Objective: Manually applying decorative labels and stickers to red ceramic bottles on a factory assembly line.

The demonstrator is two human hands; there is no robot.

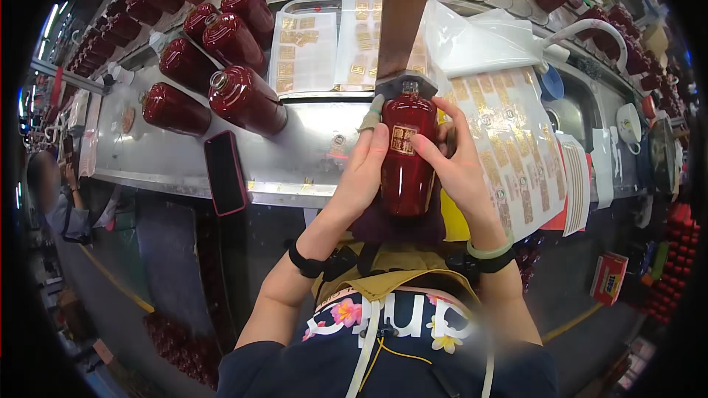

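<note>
At the metal counter's [302, 149] edge, the left hand [361, 171] and right hand [464, 169] are clasping a glossy dark-red bottle [407, 186]; its square gold label [403, 140] is seemingly in place, other labels [286, 54] remaining on white sheets [324, 65].

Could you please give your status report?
Left grip, right grip: both touching shiny dark-red bottle. Square gold label: on its front. Black pink-edged phone: leftward, clear.
</note>
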